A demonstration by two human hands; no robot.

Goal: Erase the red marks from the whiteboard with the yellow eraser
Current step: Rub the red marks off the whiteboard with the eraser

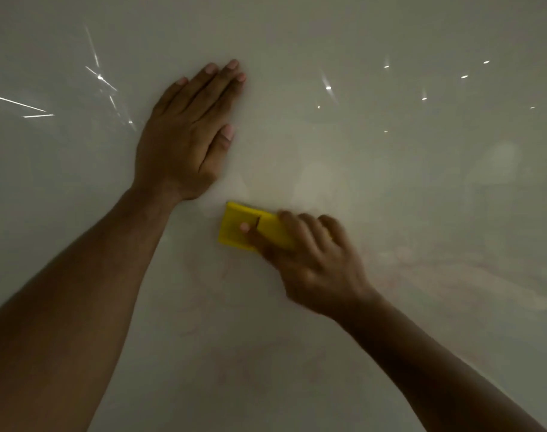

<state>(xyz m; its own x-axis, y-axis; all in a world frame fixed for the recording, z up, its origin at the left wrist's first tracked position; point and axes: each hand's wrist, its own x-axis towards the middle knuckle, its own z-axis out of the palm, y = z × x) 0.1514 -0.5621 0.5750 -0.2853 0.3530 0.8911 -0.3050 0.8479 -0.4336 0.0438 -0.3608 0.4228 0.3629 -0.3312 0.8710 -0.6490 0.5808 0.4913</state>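
The whiteboard fills the whole view, dim and glossy. A yellow eraser lies flat against it near the centre, and my right hand grips its right part, thumb across its top face. The hand looks motion-blurred. My left hand rests flat on the board above and left of the eraser, fingers together and extended, holding nothing. Faint pinkish-red smears spread to the right of my right hand, and paler red traces show below the eraser.
Bright light reflections streak the board at the upper left, and small glints dot the upper right. Both forearms come in from the bottom corners. No board edge or other object shows.
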